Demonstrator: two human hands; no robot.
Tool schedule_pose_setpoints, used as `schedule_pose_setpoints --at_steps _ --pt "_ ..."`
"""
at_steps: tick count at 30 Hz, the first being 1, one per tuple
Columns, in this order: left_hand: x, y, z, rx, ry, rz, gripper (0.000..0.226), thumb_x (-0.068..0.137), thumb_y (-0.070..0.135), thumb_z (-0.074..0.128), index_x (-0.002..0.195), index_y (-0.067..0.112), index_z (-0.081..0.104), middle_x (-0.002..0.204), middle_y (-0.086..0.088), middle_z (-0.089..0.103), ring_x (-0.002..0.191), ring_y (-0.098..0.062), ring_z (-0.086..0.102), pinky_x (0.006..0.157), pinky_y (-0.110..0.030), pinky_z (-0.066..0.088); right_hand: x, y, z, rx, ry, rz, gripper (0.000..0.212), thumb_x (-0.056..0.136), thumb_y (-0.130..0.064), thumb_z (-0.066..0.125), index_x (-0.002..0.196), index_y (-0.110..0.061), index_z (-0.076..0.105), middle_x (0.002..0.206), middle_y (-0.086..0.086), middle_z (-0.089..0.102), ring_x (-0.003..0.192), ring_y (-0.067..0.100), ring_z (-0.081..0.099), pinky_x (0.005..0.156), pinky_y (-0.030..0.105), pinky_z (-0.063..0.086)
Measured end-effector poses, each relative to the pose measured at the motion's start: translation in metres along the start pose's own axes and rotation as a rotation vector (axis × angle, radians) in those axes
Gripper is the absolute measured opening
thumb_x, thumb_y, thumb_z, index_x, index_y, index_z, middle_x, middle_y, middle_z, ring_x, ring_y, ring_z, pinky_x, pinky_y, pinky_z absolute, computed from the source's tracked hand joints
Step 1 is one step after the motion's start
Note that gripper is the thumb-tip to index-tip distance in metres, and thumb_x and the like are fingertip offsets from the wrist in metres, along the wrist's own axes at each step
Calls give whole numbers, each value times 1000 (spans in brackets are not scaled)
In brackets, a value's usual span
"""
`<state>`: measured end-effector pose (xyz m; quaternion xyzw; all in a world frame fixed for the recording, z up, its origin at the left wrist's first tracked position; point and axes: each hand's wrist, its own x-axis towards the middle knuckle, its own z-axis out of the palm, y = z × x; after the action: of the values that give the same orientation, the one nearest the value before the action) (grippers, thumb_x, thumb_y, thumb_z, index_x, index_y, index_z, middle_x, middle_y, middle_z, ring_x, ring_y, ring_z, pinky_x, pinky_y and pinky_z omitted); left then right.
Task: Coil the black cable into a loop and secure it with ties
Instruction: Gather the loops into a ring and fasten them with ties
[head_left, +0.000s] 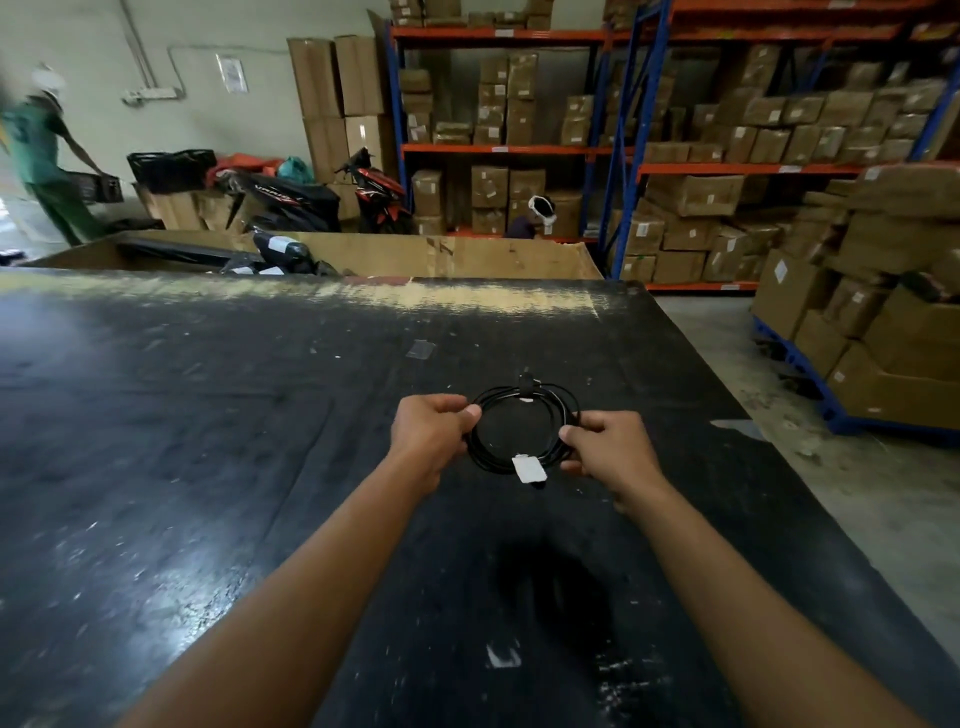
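Both forearms reach forward over the black desk (260, 415); the left hand (431, 436) grips the coil's left side, thumb on top, and the right hand (608, 452) pinches its right side. The black cable (480, 449) forms a round multi-turn loop between the hands. A white tag (529, 467) sits on its near edge and a dark tie (525, 387) on its far edge.

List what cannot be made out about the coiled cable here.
Head view: sides of the black cable, covered by the left hand and right hand.
Head view: far tie, too small to tell if fastened.
Head view: print on the white tag, too small and blurred.
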<state>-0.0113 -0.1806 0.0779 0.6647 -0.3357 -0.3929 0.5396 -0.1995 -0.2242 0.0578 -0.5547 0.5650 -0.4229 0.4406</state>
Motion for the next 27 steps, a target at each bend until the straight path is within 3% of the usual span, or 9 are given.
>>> schedule_pose_setpoints --at_steps 6,7,9,12,14,16,20,23,27 --pt "26 -21 0 83 18 -9 31 79 11 77 110 11 73 105 -11 74 99 -25 69 96 -40 53 26 19 26 -22 15 99 8 85 -6 66 78 -4 71 80 11 71 57 18 69 73 45 62" --pt "31 -24 1 89 32 -23 32 78 11 79 109 12 73 106 -12 74 101 -26 69 96 -41 53 29 22 28 -19 27 106 3 84 -7 67 85 -6 70 85 10 71 58 19 70 72 44 62" --pt "41 -30 5 91 98 -49 23 74 13 82 96 17 75 102 -11 74 95 -26 70 92 -41 56 37 27 33 -18 59 129 17 83 -8 70 100 -10 65 94 9 70 56 18 71 66 36 62" --pt "57 -37 11 103 152 -65 15 73 14 83 81 22 73 95 -7 74 88 -22 71 88 -37 58 47 32 41 -38 92 148 16 84 -9 70 98 -14 65 90 4 69 49 12 69 63 32 62" --pt "67 -42 16 132 144 -76 17 75 12 82 91 18 76 99 -7 74 87 -18 69 86 -29 56 55 34 47 -41 113 152 12 84 -9 69 92 -17 65 83 0 67 45 9 67 50 22 57" --pt "77 -47 20 173 136 -82 25 78 12 79 103 15 75 103 -4 73 81 -13 66 72 -20 53 64 35 52 -46 126 150 15 84 -6 68 92 -19 66 77 -3 66 44 8 66 46 19 54" --pt "93 -54 25 204 128 -83 31 79 10 77 109 16 73 109 -3 73 80 -9 63 58 -12 44 85 41 61 -120 105 179 16 82 -2 65 78 -16 71 64 -6 66 54 16 71 72 37 62" --pt "103 -63 23 239 128 -93 31 79 9 77 109 16 73 112 -2 72 86 -10 64 60 -12 43 92 50 68 -176 121 202 5 78 0 65 83 -1 67 57 -4 59 62 24 73 72 45 62" --pt "109 -74 22 255 117 -97 32 78 8 78 109 14 73 107 -3 74 88 -11 65 71 -17 46 96 62 73 -209 124 204 20 76 1 64 95 8 64 68 4 69 59 21 73 69 49 62"
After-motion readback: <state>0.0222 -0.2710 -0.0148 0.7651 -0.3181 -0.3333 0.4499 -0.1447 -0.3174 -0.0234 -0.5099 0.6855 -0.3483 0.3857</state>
